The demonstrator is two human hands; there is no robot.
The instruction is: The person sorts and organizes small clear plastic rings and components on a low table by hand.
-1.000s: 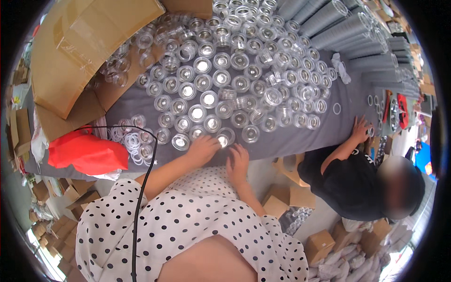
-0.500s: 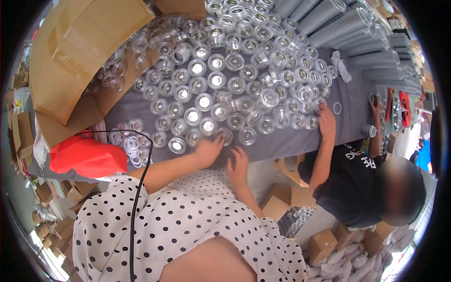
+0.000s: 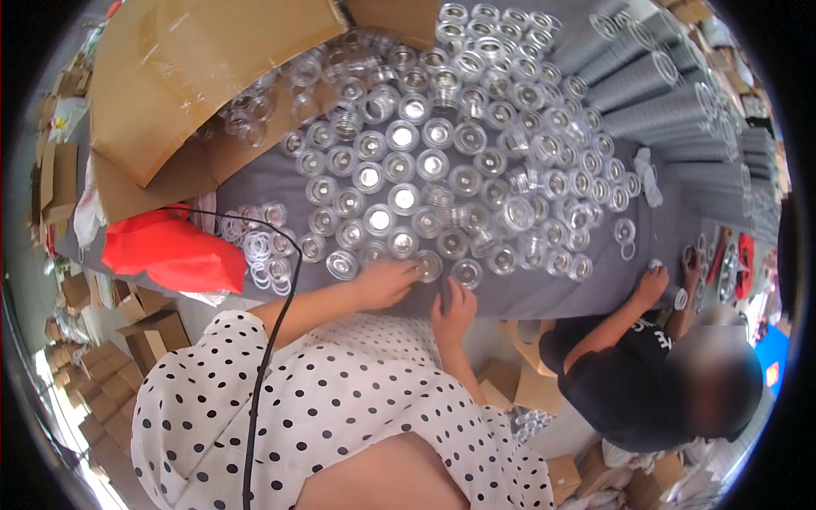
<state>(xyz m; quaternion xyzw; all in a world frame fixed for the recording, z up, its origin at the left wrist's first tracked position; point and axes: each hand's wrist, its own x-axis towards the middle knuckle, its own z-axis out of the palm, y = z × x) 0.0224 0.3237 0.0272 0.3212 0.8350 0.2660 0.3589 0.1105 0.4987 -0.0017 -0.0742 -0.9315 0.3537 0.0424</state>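
Note:
My left hand (image 3: pixel 391 283) is at the table's near edge, its fingers closed at the side of a clear round plastic container (image 3: pixel 429 266). To its right, my right hand (image 3: pixel 456 311) has fingers raised and apart, with nothing visible between them. Its fingertips are just below another clear round container (image 3: pixel 467 274). Many similar containers (image 3: pixel 403 198) with shiny centres spread over the grey tabletop (image 3: pixel 357 287) beyond my hands. Some stand upright, while others lie on their sides.
A large cardboard box (image 3: pixel 195 76) and a red bag (image 3: pixel 170 251) are on the left, beside white rings (image 3: pixel 265 255). A black cable (image 3: pixel 276 331) hangs before me. Long grey stacks (image 3: pixel 654 110) lie at the far right. A co-worker in black (image 3: pixel 620 382) works at right.
The view has shifted, so the table appears farther right. My right hand has come up close to the containers. The co-worker's hand has moved away from the containers, towards the near right.

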